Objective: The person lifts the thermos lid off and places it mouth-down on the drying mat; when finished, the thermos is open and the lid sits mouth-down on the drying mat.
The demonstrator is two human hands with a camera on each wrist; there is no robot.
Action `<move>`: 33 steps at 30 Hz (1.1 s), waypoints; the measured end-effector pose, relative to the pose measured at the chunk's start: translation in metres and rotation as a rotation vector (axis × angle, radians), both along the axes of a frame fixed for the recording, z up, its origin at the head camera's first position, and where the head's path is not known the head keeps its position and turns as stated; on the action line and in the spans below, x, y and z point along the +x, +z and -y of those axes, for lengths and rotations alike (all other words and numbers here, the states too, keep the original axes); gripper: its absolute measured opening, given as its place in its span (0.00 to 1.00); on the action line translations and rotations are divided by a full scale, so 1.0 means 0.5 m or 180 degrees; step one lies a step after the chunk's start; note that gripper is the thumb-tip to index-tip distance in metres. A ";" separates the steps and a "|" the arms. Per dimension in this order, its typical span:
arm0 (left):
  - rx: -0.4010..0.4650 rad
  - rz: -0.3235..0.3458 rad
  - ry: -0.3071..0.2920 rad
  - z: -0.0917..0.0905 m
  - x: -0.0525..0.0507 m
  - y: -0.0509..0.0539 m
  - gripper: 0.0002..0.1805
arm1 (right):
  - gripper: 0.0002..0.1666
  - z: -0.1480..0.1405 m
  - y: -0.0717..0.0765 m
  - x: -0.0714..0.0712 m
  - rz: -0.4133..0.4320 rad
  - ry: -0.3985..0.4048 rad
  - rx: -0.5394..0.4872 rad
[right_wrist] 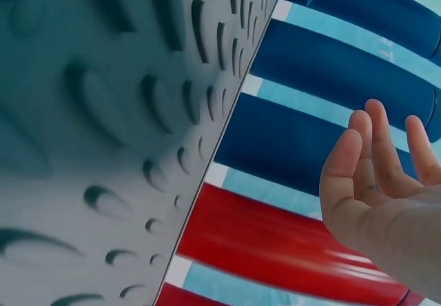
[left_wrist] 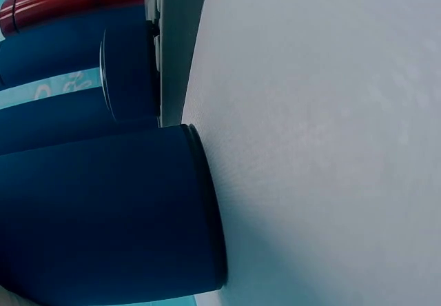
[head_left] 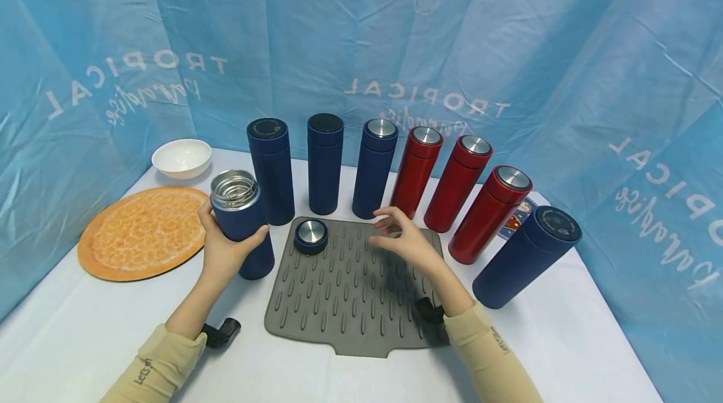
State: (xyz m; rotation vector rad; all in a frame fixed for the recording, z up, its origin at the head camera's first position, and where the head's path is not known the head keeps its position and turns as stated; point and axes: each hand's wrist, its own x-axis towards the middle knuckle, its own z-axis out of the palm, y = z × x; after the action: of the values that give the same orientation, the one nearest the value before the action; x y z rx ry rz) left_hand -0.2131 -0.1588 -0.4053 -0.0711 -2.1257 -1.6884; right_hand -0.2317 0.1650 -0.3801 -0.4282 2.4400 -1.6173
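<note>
My left hand grips a navy vacuum flask, thumb and fingers around its side. Its lid is off, baring a steel threaded mouth with a metal piece inside. In the left wrist view the flask's lower body is close to the white tabletop. The navy lid with a silver top lies on the grey ridged mat, at its back left corner. Above the mat's back right part hovers my right hand, fingers loosely bent and holding nothing; the right wrist view shows the hand apart from the flasks behind.
Capped flasks stand in an arc behind the mat: navy ones at the left, red ones toward the right, another navy flask far right. At the left lie a round orange placemat and a white bowl. A colourful card is partly hidden.
</note>
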 end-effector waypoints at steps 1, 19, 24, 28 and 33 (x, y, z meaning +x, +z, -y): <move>-0.0006 0.0002 0.0004 0.000 0.000 0.000 0.50 | 0.30 -0.002 0.001 0.002 0.0014 -0.0006 -0.0012; -0.0062 0.0012 0.0032 0.001 -0.001 0.001 0.50 | 0.29 -0.079 -0.014 0.037 0.0004 -0.0276 0.0150; -0.0074 -0.0024 0.0030 0.002 -0.001 -0.002 0.50 | 0.29 -0.100 -0.021 0.052 -0.0015 -0.0306 0.0150; -0.0068 -0.0030 0.0015 0.002 -0.002 -0.002 0.50 | 0.29 -0.118 -0.027 0.061 0.0021 -0.0333 0.0199; -0.0086 -0.0021 0.0012 0.003 -0.002 -0.002 0.50 | 0.30 -0.141 -0.037 0.070 0.0138 -0.0342 0.0279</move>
State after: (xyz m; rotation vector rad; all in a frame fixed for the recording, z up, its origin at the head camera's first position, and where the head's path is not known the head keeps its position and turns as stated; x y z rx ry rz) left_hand -0.2141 -0.1601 -0.4064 -0.0806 -2.1428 -1.6554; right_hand -0.1967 0.2355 -0.3984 -0.2499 2.5292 -1.5349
